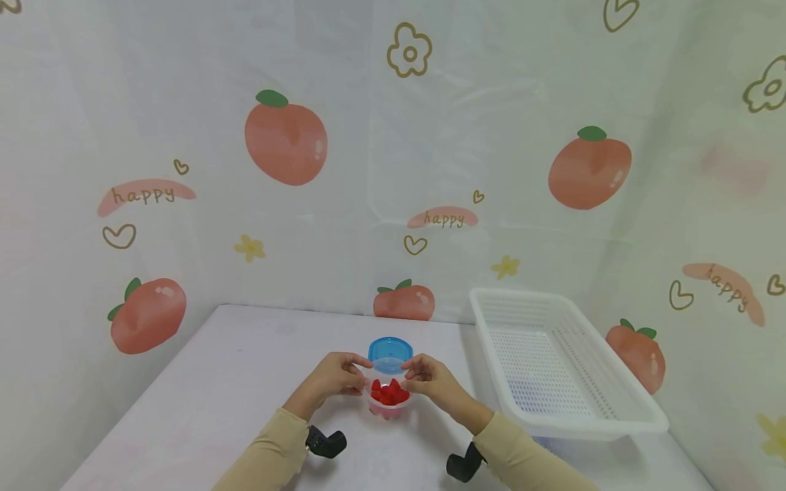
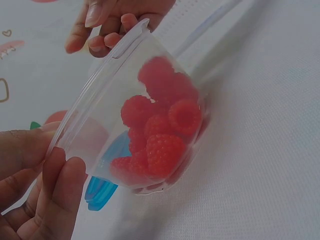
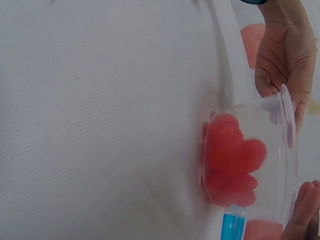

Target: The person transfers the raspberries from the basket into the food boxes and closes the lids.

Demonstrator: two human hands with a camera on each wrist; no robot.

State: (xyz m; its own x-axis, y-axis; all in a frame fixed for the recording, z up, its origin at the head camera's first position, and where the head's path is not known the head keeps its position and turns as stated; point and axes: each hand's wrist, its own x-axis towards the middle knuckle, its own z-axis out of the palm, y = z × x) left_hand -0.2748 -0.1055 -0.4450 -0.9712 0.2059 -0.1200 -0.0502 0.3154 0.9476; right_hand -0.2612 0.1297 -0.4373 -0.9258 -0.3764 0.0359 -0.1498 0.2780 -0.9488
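Note:
Raspberries (image 2: 165, 155) fill the lower part of a clear plastic container (image 3: 267, 190), which stands on the table between the two hands. My left hand (image 1: 336, 379) pinches the container's rim at its left side; the fingertips (image 2: 65, 180) show up close in the left wrist view. At the right side of the rim is my right hand (image 1: 432, 383), its fingers curled against the edge. Whether a clear lid lies over the top, I cannot tell. Just behind the container is a blue, round plastic piece (image 1: 390, 349), partly seen through the clear wall.
A white perforated basket (image 1: 614, 428) stands at the right of the white table (image 1: 245, 354). Black devices (image 1: 327, 443) are strapped at both wrists. A backdrop (image 1: 344, 252) printed with fruit and flowers hangs behind and around the table.

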